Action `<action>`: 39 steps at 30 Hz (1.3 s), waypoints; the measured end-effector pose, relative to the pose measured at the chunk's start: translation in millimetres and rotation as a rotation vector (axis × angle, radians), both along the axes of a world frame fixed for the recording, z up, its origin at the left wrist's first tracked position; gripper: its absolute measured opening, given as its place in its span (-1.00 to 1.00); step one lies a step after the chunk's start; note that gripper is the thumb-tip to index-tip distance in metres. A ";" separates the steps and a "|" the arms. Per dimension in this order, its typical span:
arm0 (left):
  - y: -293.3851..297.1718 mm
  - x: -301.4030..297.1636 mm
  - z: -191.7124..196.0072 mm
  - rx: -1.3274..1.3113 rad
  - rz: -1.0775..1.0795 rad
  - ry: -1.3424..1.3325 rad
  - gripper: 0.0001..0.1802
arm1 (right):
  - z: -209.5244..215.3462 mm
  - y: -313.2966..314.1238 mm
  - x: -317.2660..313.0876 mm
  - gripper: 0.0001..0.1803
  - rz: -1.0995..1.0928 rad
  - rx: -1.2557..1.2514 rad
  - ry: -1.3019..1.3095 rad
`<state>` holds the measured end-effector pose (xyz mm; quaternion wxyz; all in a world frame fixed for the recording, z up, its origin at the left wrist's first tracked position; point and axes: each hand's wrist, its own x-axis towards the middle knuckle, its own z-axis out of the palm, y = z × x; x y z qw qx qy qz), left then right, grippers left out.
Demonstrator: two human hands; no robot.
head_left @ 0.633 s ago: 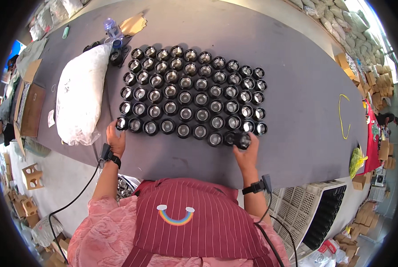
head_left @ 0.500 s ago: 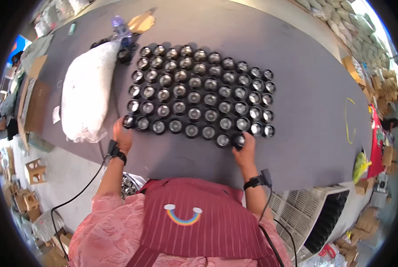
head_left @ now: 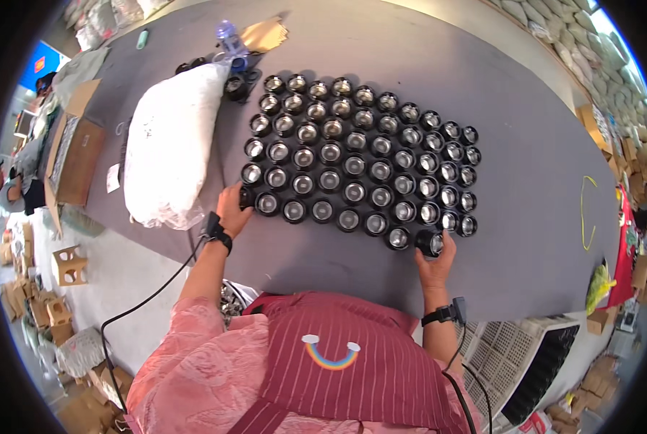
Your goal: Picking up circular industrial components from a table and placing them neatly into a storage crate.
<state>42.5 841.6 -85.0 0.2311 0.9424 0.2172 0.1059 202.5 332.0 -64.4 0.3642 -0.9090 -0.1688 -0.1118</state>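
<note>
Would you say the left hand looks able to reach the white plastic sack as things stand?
Probably yes: the left hand is near the white plastic sack, with just grey tabletop between, though it would likely need to release the black cup it seems to hold.

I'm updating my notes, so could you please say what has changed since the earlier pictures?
In the left hand, the black cup seems tipped, its opening now hidden; the view swung left. The right hand still grips another cup; the cup rows and white bag stayed.
</note>
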 end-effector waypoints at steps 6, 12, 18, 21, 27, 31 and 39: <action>-8.2 -6.6 17.2 -0.117 0.090 -0.031 -0.20 | 26.5 50.9 -14.7 -0.10 0.127 -0.004 0.082; -63.9 8.8 45.2 -0.210 0.037 -0.220 -0.22 | 5.5 47.3 -24.1 -0.02 0.137 -0.051 0.140; -77.7 20.8 15.4 -0.176 -0.028 -0.160 -0.12 | -11.6 43.1 -28.4 0.01 0.157 0.041 0.062; -71.9 17.6 13.2 -0.227 -0.059 -0.147 -0.07 | -18.9 46.7 -30.6 0.02 0.104 0.085 0.120; -65.2 10.4 23.0 -0.235 -0.016 -0.093 -0.07 | -27.0 50.8 -28.7 0.04 0.111 0.070 0.072; -82.8 10.9 32.8 -0.259 0.017 -0.248 -0.10 | -25.0 47.2 -29.4 0.05 0.098 0.042 0.077; -122.5 35.6 20.9 -0.352 -0.125 -0.182 -0.08 | -27.8 48.3 -32.5 0.10 0.043 0.067 0.126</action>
